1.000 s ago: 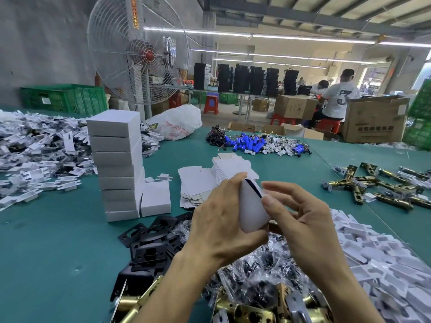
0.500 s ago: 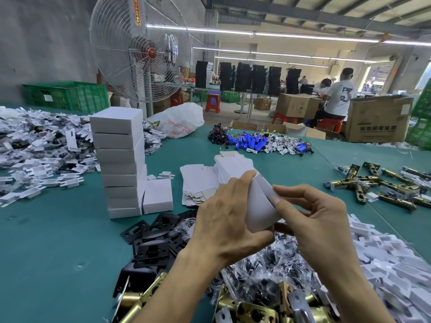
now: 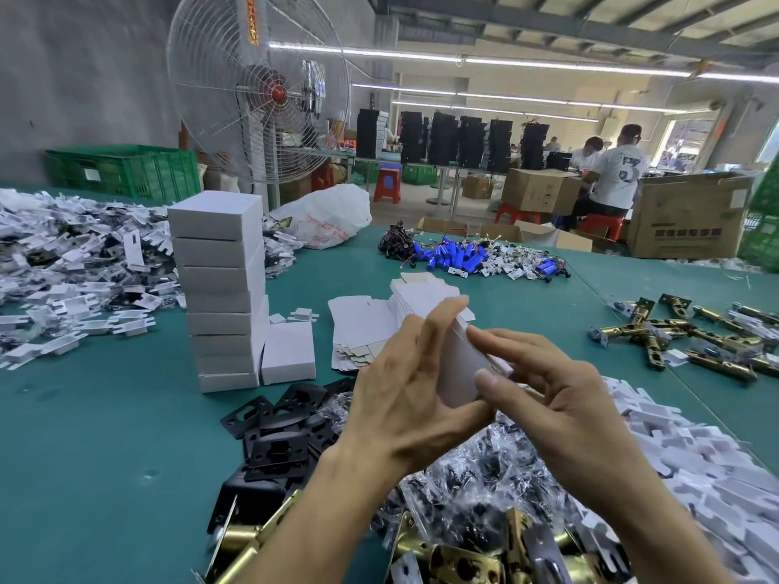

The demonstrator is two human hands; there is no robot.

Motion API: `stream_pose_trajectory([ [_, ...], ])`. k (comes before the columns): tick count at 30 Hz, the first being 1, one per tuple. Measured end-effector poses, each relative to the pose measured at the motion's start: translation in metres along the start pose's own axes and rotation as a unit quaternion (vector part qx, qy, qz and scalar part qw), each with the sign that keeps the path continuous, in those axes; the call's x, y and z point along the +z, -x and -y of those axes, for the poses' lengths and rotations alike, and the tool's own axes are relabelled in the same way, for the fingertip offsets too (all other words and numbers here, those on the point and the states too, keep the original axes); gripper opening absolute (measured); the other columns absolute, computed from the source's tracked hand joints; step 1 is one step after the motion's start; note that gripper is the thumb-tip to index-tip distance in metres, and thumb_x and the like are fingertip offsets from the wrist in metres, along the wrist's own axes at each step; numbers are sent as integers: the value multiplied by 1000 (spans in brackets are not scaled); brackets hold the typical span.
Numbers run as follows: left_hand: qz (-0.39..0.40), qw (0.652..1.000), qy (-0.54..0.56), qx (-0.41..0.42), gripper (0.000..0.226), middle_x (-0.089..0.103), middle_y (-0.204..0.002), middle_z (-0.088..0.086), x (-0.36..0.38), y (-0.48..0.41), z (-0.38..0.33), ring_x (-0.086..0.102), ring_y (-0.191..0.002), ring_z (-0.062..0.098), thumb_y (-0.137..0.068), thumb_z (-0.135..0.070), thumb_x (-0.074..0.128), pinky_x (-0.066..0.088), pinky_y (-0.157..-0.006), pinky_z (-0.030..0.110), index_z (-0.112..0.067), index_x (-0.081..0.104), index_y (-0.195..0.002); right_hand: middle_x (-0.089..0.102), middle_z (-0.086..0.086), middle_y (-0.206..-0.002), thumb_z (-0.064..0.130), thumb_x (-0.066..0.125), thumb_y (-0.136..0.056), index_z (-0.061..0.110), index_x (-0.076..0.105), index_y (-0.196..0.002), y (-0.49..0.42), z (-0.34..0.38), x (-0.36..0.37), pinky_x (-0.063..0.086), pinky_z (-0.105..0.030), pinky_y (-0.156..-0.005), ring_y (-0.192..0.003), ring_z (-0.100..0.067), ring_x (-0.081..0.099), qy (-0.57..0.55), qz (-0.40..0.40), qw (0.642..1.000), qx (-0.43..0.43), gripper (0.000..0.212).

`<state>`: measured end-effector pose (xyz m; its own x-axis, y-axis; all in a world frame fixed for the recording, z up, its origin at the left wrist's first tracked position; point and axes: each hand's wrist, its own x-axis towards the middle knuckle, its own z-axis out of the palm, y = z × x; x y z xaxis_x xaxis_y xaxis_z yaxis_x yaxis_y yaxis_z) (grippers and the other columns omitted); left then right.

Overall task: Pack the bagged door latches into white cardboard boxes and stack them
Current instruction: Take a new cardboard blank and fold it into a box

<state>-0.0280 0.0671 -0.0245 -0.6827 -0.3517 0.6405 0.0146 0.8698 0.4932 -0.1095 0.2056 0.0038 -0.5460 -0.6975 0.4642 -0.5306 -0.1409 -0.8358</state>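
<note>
Interior bright, evenly lit. Long white ceiling tube lights [image 3: 506,63] slightly blown out. Daylight through bright wall opening [image 3: 691,141] at far right washes to white. Teal felt-covered desk [image 3: 105,436] carries only faint, soft shadows beside tall stack of white cardboard boxes [image 3: 219,288]. Small white cardboard box [image 3: 459,373] near overexposed, surface detail lost. Glints on brass-coloured metal latch bodies [image 3: 459,562] and crinkled clear plastic bags [image 3: 484,469]. Grey roof beams [image 3: 548,19] bow with wide-angle distortion. Fingers [image 3: 438,326] of left hand [image 3: 404,398] slightly soft; background hazy.

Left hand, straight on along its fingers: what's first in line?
Probably the flat blanks, just past the fingertips of the left hand. The hand is above the table, so it may pass over them; depth unclear.
</note>
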Motion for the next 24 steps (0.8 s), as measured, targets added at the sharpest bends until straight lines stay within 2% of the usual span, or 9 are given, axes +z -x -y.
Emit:
stream_pose_trajectory([
  [5, 2, 1000, -13, -20, 62, 51, -102, -8, 1, -1, 0, 54, -73, 17, -75, -75, 46, 40, -57, 28, -41, 27, -123, 63, 10, -67, 42, 63, -80, 48, 68, -118, 1, -8, 3, 46, -21, -65, -58, -10, 52, 3, 33, 999, 30, 39],
  [7, 2, 1000, -14, -19, 63, 51, -105, -8, 0, -2, 2, 53, -76, 16, -74, -76, 46, 37, -57, 25, -41, 27, -124, 73, -1, -73, 43, 64, -79, 51, 66, -118, 0, -8, 4, 59, -34, -76, -65, -30, 65, -22, 31, 999, 39, 40],
  [10, 16, 1000, 16, -10, 67, 48, -110, -8, 0, -2, 6, 52, -87, 15, -74, -74, 51, 43, -66, 28, -44, 24, -127, 77, -3, -79, 37, 66, -80, 42, 70, -116, 1, -5, 7, 60, -46, -81, -75, -19, 72, -47, 8, 998, 32, 37],
  [13, 25, 999, 45, 0, 72, 43, -120, -10, 2, -2, 6, 48, -103, 12, -75, -72, 57, 48, -84, 35, -45, 24, -133, 72, -6, -68, 30, 66, -86, 38, 72, -114, 1, -6, 10, 56, -58, -73, -63, -19, 63, 9, -40, 999, 12, 29],
  [16, -28, 998, 59, 11, 80, 38, -129, -9, 2, -6, 4, 44, -113, 9, -73, -68, 69, 47, -92, 29, -38, 32, -136, 71, -8, -75, 20, 64, -92, 39, 66, -118, 1, -6, 7, 58, -56, -64, -63, -29, 70, 45, -122, 992, -8, 32],
  [18, -127, 987, 85, -38, 62, 49, -115, -8, -2, -10, 1, 49, -100, 4, -73, -66, 67, 45, -80, 16, -29, 48, -119, 71, 5, -92, 23, 66, -88, 36, 59, -126, 1, -4, 2, 62, -40, -61, -75, -20, 73, 51, -179, 982, -26, 40],
  [20, -169, 954, 198, -150, 51, 60, -97, -7, -11, -17, -1, 58, -80, 3, -73, -71, 62, 47, -65, 16, -24, 58, -95, 65, 13, -109, 19, 69, -85, 34, 52, -132, -1, -5, 0, 60, -21, -69, -91, -6, 72, 17, -208, 977, -44, 53],
  [21, -130, 922, 282, -229, 58, 64, -94, -2, -15, -19, 0, 62, -73, 4, -72, -76, 63, 50, -61, 20, -23, 60, -93, 64, 13, -114, 16, 72, -83, 32, 51, -134, -1, -5, 0, 58, -18, -74, -97, -3, 70, -2, -204, 977, -54, 57],
  [24, 106, 773, 488, -392, 85, 70, -107, 13, -25, -21, 3, 72, -80, 21, -66, -84, 53, 57, -61, 34, -14, 63, -114, 65, 11, -122, 12, 72, -81, 31, 56, -129, 2, -5, 9, 58, -30, -88, -114, -12, 65, -8, -133, 987, -90, 54],
])
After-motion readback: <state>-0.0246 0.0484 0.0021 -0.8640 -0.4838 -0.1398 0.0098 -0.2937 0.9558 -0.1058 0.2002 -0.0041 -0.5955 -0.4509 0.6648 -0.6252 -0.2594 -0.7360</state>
